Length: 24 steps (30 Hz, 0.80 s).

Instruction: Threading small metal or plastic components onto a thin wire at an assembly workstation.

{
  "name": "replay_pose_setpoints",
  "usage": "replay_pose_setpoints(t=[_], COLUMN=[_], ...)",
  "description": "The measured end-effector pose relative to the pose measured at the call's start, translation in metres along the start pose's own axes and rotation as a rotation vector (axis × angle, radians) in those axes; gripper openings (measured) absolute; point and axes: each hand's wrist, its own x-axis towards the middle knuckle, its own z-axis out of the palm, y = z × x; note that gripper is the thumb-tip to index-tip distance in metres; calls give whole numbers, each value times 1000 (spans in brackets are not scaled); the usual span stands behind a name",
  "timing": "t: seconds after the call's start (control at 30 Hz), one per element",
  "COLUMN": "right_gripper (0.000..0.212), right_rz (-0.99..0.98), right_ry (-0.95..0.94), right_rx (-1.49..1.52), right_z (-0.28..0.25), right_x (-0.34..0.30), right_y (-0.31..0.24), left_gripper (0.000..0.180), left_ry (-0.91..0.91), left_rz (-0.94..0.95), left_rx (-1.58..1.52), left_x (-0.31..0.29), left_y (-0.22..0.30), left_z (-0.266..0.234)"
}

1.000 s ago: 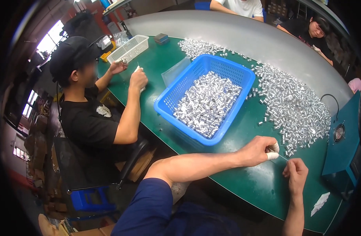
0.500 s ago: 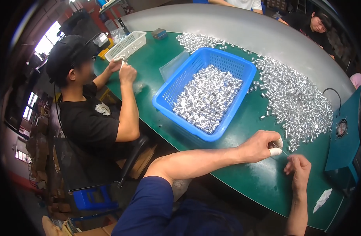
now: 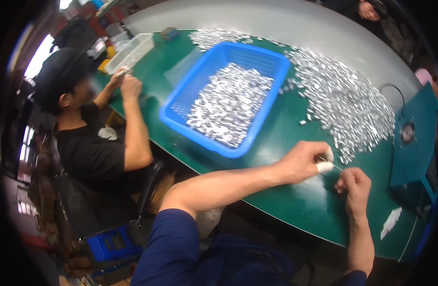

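your left hand (image 3: 305, 162) and right hand (image 3: 355, 183) meet over the green desk (image 3: 285, 200), close together near its front edge. the left grip is clenched around a small white piece (image 3: 325, 167), pinched at the fingertips, and a thin wire (image 3: 334, 164) runs from it toward the right hand. the right grip is curled shut at the other end of that wire, though what it pinches is too small to tell. just beyond your hands lies a wide heap of small silver parts (image 3: 343, 100), spread loose across the desk. to its left sits a blue basket (image 3: 181, 95), partly filled with the same silver parts. a teal box (image 3: 414, 138) stands at the right edge. across the corner on your left, a person in a black shirt (image 3: 90, 152) sits with both hands raised beside a clear plastic tray (image 3: 131, 52).
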Motion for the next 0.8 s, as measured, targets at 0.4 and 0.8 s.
replay_pose_setpoints(t=[0.4, 0.8], right_gripper=[25, 21], right_rz=[46, -725], right_ry=[-104, 125], right_rx=[215, -338], right_z=[-5, -3], right_x=[8, -2], right_y=[-16, -10], left_gripper=[24, 22], left_ry=[13, 61], left_rz=[-195, -190], left_rx=[-168, -266], left_x=[6, 2], left_y=[16, 11], left_z=[0, 0])
